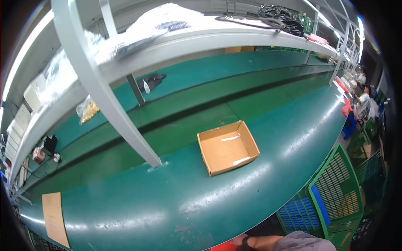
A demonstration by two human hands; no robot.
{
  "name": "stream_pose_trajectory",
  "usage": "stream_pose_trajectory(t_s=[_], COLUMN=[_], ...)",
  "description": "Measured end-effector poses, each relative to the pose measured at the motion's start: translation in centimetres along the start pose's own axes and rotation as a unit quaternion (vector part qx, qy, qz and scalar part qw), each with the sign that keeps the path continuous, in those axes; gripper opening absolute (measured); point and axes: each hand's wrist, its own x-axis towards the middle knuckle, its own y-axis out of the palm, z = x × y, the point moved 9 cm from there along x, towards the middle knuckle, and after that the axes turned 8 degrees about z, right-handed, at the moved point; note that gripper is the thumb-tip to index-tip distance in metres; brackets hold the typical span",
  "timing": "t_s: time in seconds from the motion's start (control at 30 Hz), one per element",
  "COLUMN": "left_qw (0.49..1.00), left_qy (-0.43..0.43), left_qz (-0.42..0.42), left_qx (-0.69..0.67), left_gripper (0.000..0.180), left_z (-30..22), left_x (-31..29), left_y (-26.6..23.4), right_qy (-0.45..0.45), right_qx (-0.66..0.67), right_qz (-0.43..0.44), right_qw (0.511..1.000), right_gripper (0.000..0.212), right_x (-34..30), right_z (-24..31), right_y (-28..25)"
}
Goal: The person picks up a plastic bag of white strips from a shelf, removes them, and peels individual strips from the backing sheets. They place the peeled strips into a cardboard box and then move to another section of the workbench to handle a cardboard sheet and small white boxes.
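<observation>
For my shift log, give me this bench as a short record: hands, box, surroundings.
Right hand: lower edge, by a red item; grip unclear
Left hand: out of view
Box: brown, open-topped, on the green bench
In box: white strips
Bench left: flat brown board
Beside bench, right: green crate

Worktop (125,201) teal green, whitish glare streaks; strip behind (188,129) deeper green, near-black band (222,99) along it – box (228,152) plain brown, white strips inside; flat board (54,217) tan; post (100,88) pale grey; shelf (209,35) greyish white; crate (335,188) green, grid pattern; panel (320,205) bright blue; bagged contents (89,113) golden yellow – sleeve (303,242) grey, darker blotches; wristband (244,244) black; item at lower edge (224,246) red
</observation>
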Motion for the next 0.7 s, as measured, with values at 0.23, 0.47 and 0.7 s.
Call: stream_pose_trajectory(t_s=[0.23, 0.47, 0.7], left_qw=[0.943, 0.957, 0.935], left_qy=[-0.219, -0.131, -0.061], left_qz=[0.126, -0.231, -0.346], left_qx=[0.217, 0.115, -0.053], left_gripper=[0.07, 0.047, 0.041], left_z=[-15.5, -37.3, -39.6], left_x=[-4.9, -16.6, -24.6], left_y=[-1.2, -9.0, -17.0], right_qy=[-0.366, -0.504, -0.438], right_qx=[0.192, 0.147, -0.182], right_qz=[0.22, -0.422, -0.6], right_qw=[0.884, 0.739, 0.645], right_gripper=[0.04, 0.027, 0.072], right_x=[-25.8, -47.5, -43.9], right_z=[14.3, 22.6, 42.9], right_y=[-18.1, -60.4, -71.0])
